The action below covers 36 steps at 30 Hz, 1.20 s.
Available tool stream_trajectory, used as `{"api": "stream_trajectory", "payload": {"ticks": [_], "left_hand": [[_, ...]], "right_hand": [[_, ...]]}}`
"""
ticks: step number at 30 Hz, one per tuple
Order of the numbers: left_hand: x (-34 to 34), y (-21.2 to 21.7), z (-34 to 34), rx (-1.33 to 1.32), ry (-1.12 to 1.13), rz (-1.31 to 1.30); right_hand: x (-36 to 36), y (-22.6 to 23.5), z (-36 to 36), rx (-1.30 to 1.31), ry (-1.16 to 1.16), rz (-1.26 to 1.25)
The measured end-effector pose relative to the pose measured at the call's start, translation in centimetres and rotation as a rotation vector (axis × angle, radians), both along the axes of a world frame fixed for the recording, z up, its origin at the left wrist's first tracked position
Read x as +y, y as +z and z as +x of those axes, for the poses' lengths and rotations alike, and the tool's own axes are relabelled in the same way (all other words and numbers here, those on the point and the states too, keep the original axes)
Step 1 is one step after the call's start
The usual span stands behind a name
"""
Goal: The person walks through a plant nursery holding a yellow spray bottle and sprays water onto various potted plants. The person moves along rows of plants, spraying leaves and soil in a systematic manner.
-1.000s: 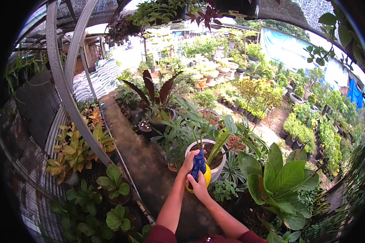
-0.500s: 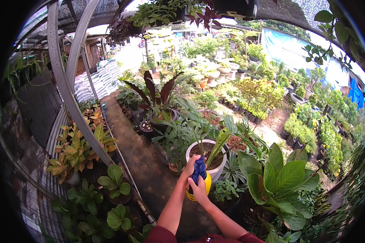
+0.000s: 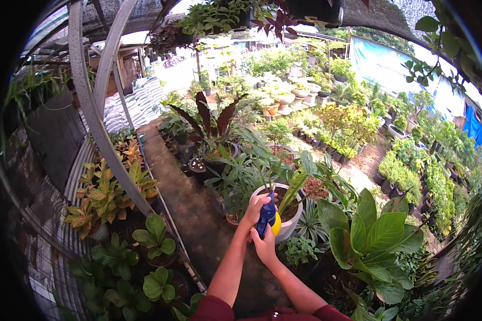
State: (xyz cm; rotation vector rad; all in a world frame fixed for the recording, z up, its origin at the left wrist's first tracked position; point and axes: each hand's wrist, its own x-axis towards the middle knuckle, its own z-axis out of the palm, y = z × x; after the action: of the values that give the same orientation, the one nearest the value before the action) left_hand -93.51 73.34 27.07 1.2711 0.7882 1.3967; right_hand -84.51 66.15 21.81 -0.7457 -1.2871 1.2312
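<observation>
A spray bottle with a dark blue head (image 3: 266,215) and a yellow body (image 3: 276,224) is held between my two hands. Wrapped around the upper part of the blue head from the left is my left hand (image 3: 255,210). My right hand (image 3: 264,247) grips the bottle lower down, thumb against the blue part. Most of the yellow body is hidden behind the hands. The nozzle end points away from me, at the near side of a round white pot (image 3: 291,229). In that pot grows a plant with long green leaves (image 3: 293,188).
A narrow concrete path (image 3: 171,184) runs ahead on the left. Orange-green leafy plants (image 3: 102,200) and a curved metal post (image 3: 93,115) line its left side. A broad-leaved plant (image 3: 367,235) stands close at my right. Stacked white sacks (image 3: 139,101) lie farther back.
My hands and the bottle have moved slightly up and away from me, closer to the white pot. Less of the yellow body shows. The whole view has shifted a little.
</observation>
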Motion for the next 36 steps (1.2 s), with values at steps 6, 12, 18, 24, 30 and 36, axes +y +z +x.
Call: {"api": "stream_trajectory", "payload": {"ticks": [6, 12, 18, 24, 30, 36], "left_hand": [[0.7, -4.6, 0.0, -0.082, -0.049, -0.230], [-0.2, -6.9, 0.6, -0.277, -0.047, -0.433], [0.0, -3.3, 0.4, -0.062, 0.018, -0.170], [-2.0, 2.8, 1.6, 0.037, 0.186, 0.116], [-2.4, 1.4, 2.4, -0.079, 0.182, 0.066], [-2.2, -6.9, 4.3, -0.161, 0.255, -0.208]], "right_hand": [[-1.1, -1.1, 0.4, -0.004, 0.006, -0.089], [-1.7, -1.8, 0.4, -0.093, -0.035, -0.184], [-1.3, 0.4, 0.7, -0.031, -0.080, -0.050], [-0.3, 2.6, 1.9, -0.021, -0.053, 0.100], [-0.6, 1.9, 2.8, -0.075, -0.083, 0.097], [-0.9, -4.5, 4.3, -0.110, -0.118, -0.094]]}}
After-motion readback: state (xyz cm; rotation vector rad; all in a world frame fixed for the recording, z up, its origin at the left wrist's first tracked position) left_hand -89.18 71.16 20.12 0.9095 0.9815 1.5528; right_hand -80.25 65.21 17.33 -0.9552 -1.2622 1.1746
